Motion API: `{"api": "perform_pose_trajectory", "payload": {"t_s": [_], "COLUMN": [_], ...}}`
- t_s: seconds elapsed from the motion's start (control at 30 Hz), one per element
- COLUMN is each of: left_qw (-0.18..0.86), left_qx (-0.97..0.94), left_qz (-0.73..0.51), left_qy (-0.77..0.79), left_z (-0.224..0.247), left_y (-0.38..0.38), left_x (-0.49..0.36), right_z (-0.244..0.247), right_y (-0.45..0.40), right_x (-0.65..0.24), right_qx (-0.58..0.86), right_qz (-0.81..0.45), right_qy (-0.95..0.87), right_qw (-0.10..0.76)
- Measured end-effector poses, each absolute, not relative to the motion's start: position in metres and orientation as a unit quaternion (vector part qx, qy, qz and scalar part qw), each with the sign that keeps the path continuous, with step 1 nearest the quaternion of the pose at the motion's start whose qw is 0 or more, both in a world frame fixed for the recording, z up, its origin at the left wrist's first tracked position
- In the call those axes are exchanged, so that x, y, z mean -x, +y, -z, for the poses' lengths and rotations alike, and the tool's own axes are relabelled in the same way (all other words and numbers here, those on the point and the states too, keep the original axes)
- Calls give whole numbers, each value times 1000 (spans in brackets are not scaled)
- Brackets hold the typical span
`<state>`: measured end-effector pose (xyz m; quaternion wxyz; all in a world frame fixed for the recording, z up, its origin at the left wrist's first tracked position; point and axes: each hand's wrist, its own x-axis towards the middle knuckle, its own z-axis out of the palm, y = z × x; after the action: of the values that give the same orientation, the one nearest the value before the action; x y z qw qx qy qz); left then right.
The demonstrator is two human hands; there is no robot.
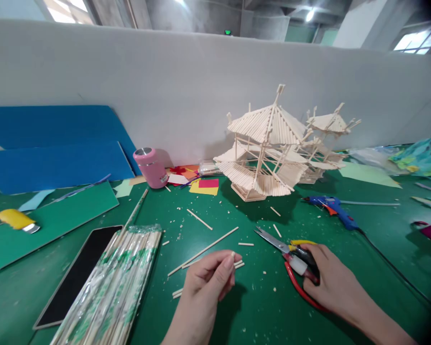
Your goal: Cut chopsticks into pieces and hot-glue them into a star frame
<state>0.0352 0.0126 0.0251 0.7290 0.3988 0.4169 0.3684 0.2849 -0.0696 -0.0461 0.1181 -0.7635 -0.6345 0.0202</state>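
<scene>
My left hand is closed in a pinch, with the pale end of a small wooden stick showing at the fingertips. Below and beside it, several thin wooden sticks lie on the green table. At the right, my right hand is wrapped round a dark tool with a pale middle part. Scissors with silver blades point up and left beside that hand. Yellow and red handles show around its fingers; which tool each belongs to is hard to tell. Behind stands a wooden stick pavilion model.
Plastic-wrapped stick bundles lie at the left over a black panel. Further back are a yellow cutter, a pink cup and coloured paper. A blue glue gun with its cord lies at the right.
</scene>
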Motion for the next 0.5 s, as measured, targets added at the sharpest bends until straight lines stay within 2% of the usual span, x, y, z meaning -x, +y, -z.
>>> {"api": "perform_pose_trajectory", "payload": {"t_s": [0.3, 0.5], "left_qw": [755, 774], "left_qx": [-378, -364], "left_qz": [-365, -366], "left_qy": [391, 366], "left_z": [-22, -21], "left_y": [16, 18], "left_x": [-34, -33], "right_z": [43, 19], "right_y": [-77, -67], "right_x": [-281, -250], "right_qx": [759, 720], "right_qz": [-123, -346], "right_qy": [-596, -519], "right_qw": [231, 305]}}
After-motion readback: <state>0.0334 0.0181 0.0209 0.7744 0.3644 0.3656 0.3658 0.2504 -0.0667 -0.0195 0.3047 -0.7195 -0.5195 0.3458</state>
